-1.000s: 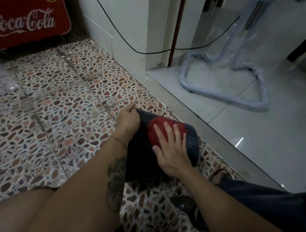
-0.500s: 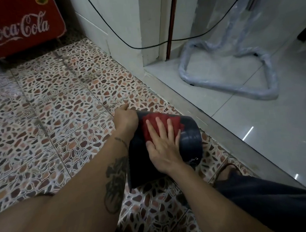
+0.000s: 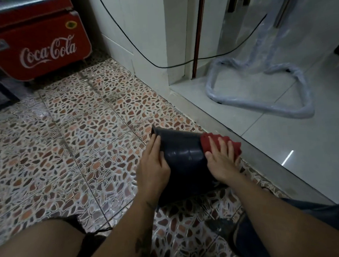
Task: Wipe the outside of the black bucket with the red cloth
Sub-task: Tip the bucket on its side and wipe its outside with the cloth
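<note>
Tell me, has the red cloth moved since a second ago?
Yes. The red cloth slid from the black bucket's middle to its right end, toward the grey threshold strip.

dim indoor light, glare streak on glossy floor (image 3: 265,146), wide-angle bending

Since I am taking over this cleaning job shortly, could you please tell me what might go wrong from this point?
1. The black bucket lies on its side on the tiled floor, steadied only by the left hand and its grip at the rim end; pressing could make it roll.
2. The right hand presses the red cloth flat at the very base end, with cloth overhanging; an outward stroke may slip off toward the metal threshold.
</note>
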{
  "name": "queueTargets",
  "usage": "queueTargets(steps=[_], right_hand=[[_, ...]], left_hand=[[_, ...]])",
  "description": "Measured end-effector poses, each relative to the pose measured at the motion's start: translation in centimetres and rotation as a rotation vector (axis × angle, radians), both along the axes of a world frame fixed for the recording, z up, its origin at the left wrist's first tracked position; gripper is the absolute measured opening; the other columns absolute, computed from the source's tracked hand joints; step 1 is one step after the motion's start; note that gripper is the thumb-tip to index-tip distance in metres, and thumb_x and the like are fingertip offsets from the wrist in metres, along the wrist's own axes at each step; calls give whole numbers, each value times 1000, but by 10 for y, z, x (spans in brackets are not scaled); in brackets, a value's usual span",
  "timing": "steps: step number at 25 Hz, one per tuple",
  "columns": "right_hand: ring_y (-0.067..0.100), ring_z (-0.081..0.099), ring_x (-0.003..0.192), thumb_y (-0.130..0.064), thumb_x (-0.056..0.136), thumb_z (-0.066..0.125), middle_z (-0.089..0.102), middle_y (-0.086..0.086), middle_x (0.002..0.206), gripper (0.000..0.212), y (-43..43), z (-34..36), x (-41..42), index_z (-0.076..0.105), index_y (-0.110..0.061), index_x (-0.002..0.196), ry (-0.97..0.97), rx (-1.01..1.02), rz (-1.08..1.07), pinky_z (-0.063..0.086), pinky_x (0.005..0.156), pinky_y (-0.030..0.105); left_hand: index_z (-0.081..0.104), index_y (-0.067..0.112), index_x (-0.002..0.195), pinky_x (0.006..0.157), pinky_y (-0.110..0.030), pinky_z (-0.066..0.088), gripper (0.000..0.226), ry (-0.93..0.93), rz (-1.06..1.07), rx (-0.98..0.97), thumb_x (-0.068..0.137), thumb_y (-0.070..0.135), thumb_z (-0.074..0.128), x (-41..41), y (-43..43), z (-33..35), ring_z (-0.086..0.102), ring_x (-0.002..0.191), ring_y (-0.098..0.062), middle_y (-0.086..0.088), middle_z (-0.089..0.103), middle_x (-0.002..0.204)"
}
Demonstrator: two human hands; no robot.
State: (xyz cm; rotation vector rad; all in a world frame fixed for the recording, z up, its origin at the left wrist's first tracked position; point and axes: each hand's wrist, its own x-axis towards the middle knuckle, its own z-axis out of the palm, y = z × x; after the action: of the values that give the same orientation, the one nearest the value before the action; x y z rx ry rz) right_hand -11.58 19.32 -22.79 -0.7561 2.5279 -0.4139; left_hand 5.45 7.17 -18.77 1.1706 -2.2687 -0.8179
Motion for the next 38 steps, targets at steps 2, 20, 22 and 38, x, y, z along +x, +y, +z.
queueTargets(steps=[2,20,22,38], right_hand=[[27,-18,153,-42,103,19,-14,-3,169,60,5,4,-6,-4,-42,158,-36,30,-66,-7,120,61],[26,-8,155,-20,101,33,15,-14,168,57,-46,28,29,36,-47,151,-142,-162,-21,-7,121,60],[27,-8,155,-19,97,34,16,-16,167,61,-76,37,46,37,-49,150,-141,-175,54,-13,118,63],[22,1,155,-18,98,37,27,-19,164,57,-68,32,70,46,-50,144,-25,-275,143,-14,119,59]], left_hand=[[38,26,151,102,-18,25,50,45,-11,-6,102,21,42,7,10,-4,41,136,-12,10,33,158],[55,21,139,117,-36,29,39,345,149,520,101,21,46,-14,-37,-12,41,138,-16,3,47,149],[55,21,139,116,-34,30,39,345,143,503,101,20,46,-12,-37,-15,42,136,-15,3,48,148],[57,22,138,108,-24,36,40,336,185,480,102,16,42,-19,-26,-2,50,128,-12,7,56,140]])
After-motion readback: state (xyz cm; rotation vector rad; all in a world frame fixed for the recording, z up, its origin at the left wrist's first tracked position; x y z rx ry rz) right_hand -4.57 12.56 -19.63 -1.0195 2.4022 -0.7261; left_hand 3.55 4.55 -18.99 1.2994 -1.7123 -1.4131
